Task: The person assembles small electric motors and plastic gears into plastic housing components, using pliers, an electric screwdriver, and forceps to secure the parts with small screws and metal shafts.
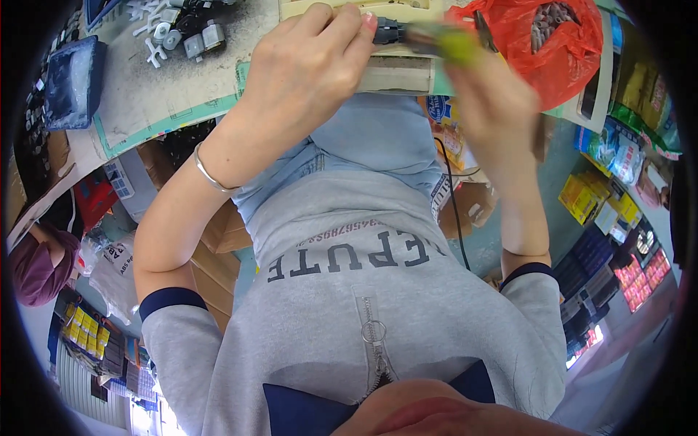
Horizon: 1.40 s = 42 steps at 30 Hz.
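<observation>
My left hand (pixel 313 62) reaches over the near edge of the workbench, its fingers pinched on a small dark grey plastic part (pixel 389 31). To its right is my right hand (pixel 498 98), smeared by motion, closed around a tool with a yellow-green handle (pixel 458 48). The tool's dark end is blurred and points toward the grey part; I cannot tell whether they touch. Beneath both hands sits a cream-coloured fixture or tray (pixel 396 75) at the bench edge.
Loose grey and black plastic parts (pixel 193 36) lie at the back left, beside a dark blue tray (pixel 75 83). An open red plastic bag (pixel 563 73) of small pale pieces stands at right. Cardboard boxes (pixel 476 203) and a black cable (pixel 452 196) are below the bench.
</observation>
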Tool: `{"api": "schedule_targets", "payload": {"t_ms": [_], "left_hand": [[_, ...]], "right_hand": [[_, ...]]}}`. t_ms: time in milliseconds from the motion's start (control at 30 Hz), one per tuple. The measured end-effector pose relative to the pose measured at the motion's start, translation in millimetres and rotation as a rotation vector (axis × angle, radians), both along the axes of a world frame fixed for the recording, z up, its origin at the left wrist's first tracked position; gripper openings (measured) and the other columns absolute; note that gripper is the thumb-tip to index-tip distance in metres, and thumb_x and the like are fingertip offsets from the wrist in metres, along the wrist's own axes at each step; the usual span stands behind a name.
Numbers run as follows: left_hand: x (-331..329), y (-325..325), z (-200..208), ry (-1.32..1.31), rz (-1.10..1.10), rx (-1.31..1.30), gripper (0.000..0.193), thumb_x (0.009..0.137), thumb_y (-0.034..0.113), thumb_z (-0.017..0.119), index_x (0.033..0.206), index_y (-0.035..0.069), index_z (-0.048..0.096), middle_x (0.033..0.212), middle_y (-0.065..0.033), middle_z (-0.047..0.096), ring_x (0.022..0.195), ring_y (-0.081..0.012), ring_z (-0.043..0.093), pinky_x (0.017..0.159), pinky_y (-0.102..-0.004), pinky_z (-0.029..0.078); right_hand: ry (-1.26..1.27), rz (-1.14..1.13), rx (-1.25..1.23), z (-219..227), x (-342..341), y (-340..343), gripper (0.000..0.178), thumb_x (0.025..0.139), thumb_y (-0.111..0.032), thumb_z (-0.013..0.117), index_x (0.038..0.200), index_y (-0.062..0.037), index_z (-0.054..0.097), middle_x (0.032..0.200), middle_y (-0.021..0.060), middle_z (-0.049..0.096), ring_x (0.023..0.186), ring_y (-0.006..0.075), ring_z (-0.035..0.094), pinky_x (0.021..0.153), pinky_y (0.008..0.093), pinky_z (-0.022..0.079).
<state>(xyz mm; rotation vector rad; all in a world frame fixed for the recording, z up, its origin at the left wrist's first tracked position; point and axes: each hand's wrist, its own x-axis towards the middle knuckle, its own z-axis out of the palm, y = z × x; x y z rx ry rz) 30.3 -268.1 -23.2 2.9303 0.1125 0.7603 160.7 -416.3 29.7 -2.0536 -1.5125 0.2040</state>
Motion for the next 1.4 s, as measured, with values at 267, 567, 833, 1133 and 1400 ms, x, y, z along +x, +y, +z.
{"api": "schedule_targets", "payload": {"t_ms": [267, 567, 833, 1133, 1400], "left_hand": [[-1, 1, -3, -0.031, -0.006, 0.027, 0.032, 0.07, 0.013, 0.071, 0.099, 0.003, 0.065, 0.096, -0.0062, 0.064, 0.075, -0.0174, 0.061, 0.06, -0.0281, 0.05], [-17, 11, -13, -0.239, -0.013, 0.039, 0.018, 0.072, 0.009, 0.063, 0.089, 0.004, 0.067, 0.096, -0.0042, 0.064, 0.067, -0.0136, 0.053, 0.055, -0.0237, 0.041], [-20, -48, -29, -0.062, 0.187, 0.014, 0.025, 0.069, 0.011, 0.056, 0.09, 0.003, 0.068, 0.119, -0.0079, 0.061, 0.045, -0.0091, 0.043, 0.044, -0.0219, 0.035], [-20, -73, -33, 0.041, 0.338, -0.059, 0.038, 0.07, 0.015, 0.053, 0.105, 0.005, 0.065, 0.132, -0.0122, 0.052, 0.035, -0.007, 0.038, 0.038, -0.0209, 0.03], [-22, -79, -35, 0.091, 0.356, -0.123, 0.035, 0.071, 0.016, 0.055, 0.105, 0.009, 0.064, 0.131, -0.009, 0.052, 0.036, -0.0081, 0.043, 0.039, -0.0231, 0.032]], "right_hand": [[0.124, -0.004, -0.054, -17, 13, 14, 0.019, 0.089, -0.016, 0.057, 0.104, -0.0056, 0.061, 0.079, 0.0172, 0.062, 0.068, 0.0342, 0.059, 0.058, 0.0363, 0.047], [0.463, -0.134, 0.125, 6, 23, 17, 0.021, 0.093, -0.016, 0.055, 0.096, 0.0037, 0.062, 0.065, -0.0036, 0.05, 0.06, 0.002, 0.042, 0.052, 0.0179, 0.033], [0.3, 0.086, -0.283, 6, 1, 58, 0.011, 0.082, -0.007, 0.061, 0.092, -0.0026, 0.064, 0.079, 0.0163, 0.061, 0.072, 0.027, 0.062, 0.062, 0.0347, 0.047], [0.125, 0.11, -0.052, 4, 0, 48, 0.022, 0.088, -0.019, 0.057, 0.104, -0.0044, 0.06, 0.077, 0.0146, 0.061, 0.069, 0.0304, 0.061, 0.056, 0.038, 0.046], [0.16, 0.241, -0.013, 7, -10, 54, 0.027, 0.085, -0.019, 0.06, 0.11, -0.0067, 0.06, 0.074, 0.0127, 0.062, 0.064, 0.0292, 0.062, 0.054, 0.0388, 0.047]]}}
